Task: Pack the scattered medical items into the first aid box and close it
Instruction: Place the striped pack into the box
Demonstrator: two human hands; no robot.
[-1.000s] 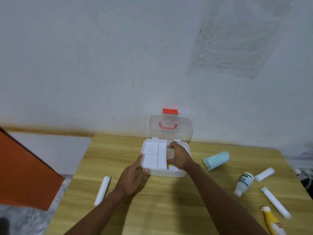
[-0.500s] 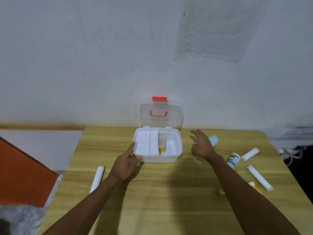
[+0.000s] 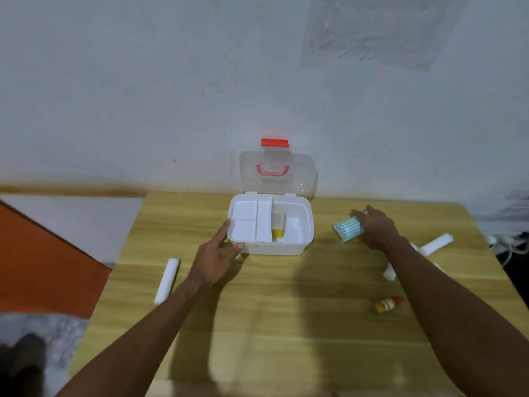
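The white first aid box [image 3: 304, 224] stands open at the back of the table, its clear lid [image 3: 277, 173] upright with a red handle and latch. Inside, a white tray covers the left half and a yellow-capped bottle [image 3: 277, 224] lies beside it. My left hand [image 3: 214, 256] rests against the box's front left corner, thumb and fingers on its wall. My right hand [image 3: 375, 227] lies over a blue-striped bandage roll [image 3: 346, 231] to the right of the box, fingers curling on it; the roll still touches the table.
A white roll [image 3: 167, 280] lies left of my left arm near the table edge. Right of my right arm are a white roll [image 3: 436, 243], part of a white bottle [image 3: 389, 272], and a small orange bottle with a red cap [image 3: 388, 305]. An orange panel [image 3: 43, 253] stands left.
My right hand left the box interior and moved right onto the striped bandage roll. My left hand stayed at the box's front left corner. The camera view shifted.
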